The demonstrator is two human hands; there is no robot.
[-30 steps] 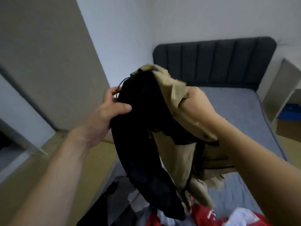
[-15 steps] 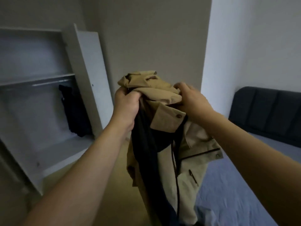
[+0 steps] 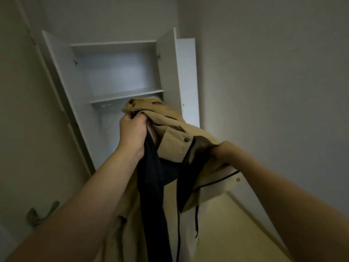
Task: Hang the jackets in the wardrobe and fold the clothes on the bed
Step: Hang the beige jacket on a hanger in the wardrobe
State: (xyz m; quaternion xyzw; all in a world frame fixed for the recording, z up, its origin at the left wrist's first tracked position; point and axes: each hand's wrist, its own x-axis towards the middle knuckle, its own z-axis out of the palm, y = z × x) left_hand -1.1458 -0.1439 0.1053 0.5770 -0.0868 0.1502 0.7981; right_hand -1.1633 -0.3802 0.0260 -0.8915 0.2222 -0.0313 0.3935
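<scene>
A tan jacket (image 3: pixel 170 127) with a dark lining hangs between my hands in front of the open white wardrobe (image 3: pixel 120 72). My left hand (image 3: pixel 133 132) is closed around the collar area near the top. My right hand (image 3: pixel 221 148) reaches into the jacket's right side, its fingers hidden under the fabric. The dark lining (image 3: pixel 153 186) trails down below my left wrist. A hanging rail (image 3: pixel 105 105) shows dimly under the wardrobe shelf (image 3: pixel 126 95). Whether a hanger is inside the jacket cannot be told.
Both wardrobe doors (image 3: pixel 187 78) stand open. A grey wall (image 3: pixel 273 91) runs along the right, with pale floor (image 3: pixel 236 224) below. Grey hooks or handles (image 3: pixel 39 214) stick out at the lower left.
The view has swung left and up, from the bed toward the wardrobe. The jacket has been carried up in front of the wardrobe opening. My right hand has slid into the jacket's side.
</scene>
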